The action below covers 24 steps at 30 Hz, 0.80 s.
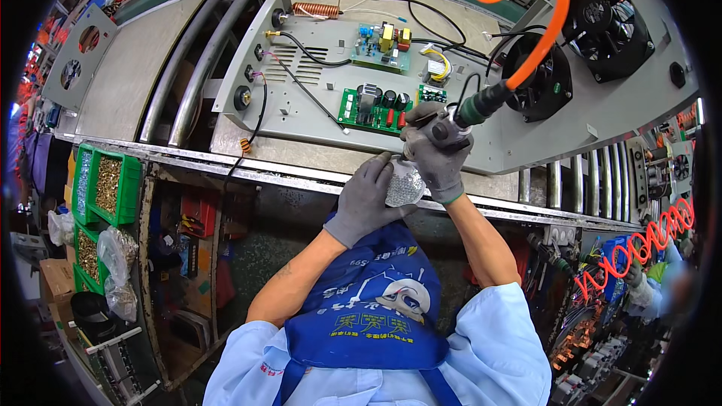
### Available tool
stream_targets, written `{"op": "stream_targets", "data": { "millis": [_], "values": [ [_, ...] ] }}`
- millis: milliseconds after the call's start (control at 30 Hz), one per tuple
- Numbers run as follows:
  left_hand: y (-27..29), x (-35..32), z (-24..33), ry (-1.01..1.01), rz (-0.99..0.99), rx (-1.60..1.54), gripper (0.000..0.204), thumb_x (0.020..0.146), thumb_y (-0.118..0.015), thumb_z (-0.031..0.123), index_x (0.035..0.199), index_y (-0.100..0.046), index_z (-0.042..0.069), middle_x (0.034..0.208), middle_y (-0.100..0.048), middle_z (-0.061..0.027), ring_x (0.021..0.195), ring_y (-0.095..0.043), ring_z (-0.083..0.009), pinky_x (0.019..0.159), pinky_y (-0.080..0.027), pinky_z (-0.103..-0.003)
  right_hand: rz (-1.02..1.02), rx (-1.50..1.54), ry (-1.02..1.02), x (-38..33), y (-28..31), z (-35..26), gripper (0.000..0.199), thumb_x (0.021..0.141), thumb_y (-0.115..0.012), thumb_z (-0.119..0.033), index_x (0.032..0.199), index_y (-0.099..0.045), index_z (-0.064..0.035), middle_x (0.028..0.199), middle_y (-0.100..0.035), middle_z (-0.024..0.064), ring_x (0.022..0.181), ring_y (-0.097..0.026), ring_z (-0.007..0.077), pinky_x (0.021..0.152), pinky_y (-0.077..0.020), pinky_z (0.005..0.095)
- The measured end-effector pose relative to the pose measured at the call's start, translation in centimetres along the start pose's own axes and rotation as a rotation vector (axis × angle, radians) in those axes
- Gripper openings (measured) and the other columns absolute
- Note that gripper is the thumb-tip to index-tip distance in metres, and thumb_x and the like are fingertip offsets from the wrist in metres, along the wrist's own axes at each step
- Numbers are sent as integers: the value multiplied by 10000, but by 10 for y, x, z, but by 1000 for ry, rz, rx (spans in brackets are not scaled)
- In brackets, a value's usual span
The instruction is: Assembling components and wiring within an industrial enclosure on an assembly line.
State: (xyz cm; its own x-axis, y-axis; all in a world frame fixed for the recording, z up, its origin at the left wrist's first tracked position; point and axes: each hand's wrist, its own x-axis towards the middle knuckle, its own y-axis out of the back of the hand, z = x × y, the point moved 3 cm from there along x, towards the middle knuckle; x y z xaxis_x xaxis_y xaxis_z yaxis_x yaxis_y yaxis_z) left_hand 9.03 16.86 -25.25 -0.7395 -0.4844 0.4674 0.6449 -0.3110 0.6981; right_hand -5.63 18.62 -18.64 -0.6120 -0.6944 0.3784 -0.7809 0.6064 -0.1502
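My right hand (440, 150), in a grey glove, is closed around a grey air screwdriver (450, 131). Its dark green and black end joins an orange air hose (558, 22). Beside it, my left hand (367, 201), also gloved, grips a rounded, clear bag of small silvery pieces (405, 183); the pieces are too small to name. Both hands meet over the near edge of an open grey metal chassis (301, 116). Just past them, inside the chassis, lies a green circuit board (374, 109) with capacitors. The screwdriver's tip is hidden by my fingers.
Two black fans (535, 79) sit in the chassis's right panel. Behind the green board are a second circuit board (382, 49), a copper coil (316, 10) and loose cables. Metal rollers (197, 79) flank the chassis. Green bins (114, 188) of fasteners stand at left; another person's gloved hand (639, 293) shows at right.
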Motion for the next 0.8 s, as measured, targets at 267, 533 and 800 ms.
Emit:
{"op": "stream_targets", "data": {
  "millis": [267, 533, 800],
  "values": [
    [-2, -1, -1, 75, -8, -43, 832, 679, -846, 477, 1221, -559, -85, 1305, -538, -257, 1192, -569, -407, 984, -513, -452, -100, -27, -123, 3, 1, 8, 240, 759, -639, 115, 961, -626, -13, 831, -666, 95, 616, -625, 131, 479, -481, 256],
    [3, -1, -3, 31, -24, -26, 802, 683, -837, 474, 1189, -582, -94, 1278, -552, -273, 1167, -578, -421, 991, -503, -468, 7, 55, -132, 47, -18, -50, 219, 735, -654, 102, 929, -648, 0, 861, -681, 89, 641, -618, 117, 531, -495, 263],
    [5, 3, -4, 48, -107, -9, 794, 720, -788, 517, 1249, -581, -38, 1332, -525, -218, 1220, -532, -364, 994, -471, -449, 49, 133, 321, 203, -78, -25, 188, 758, -652, 66, 930, -656, -9, 823, -686, 63, 680, -643, 128, 621, -538, 283]
  ]
}}
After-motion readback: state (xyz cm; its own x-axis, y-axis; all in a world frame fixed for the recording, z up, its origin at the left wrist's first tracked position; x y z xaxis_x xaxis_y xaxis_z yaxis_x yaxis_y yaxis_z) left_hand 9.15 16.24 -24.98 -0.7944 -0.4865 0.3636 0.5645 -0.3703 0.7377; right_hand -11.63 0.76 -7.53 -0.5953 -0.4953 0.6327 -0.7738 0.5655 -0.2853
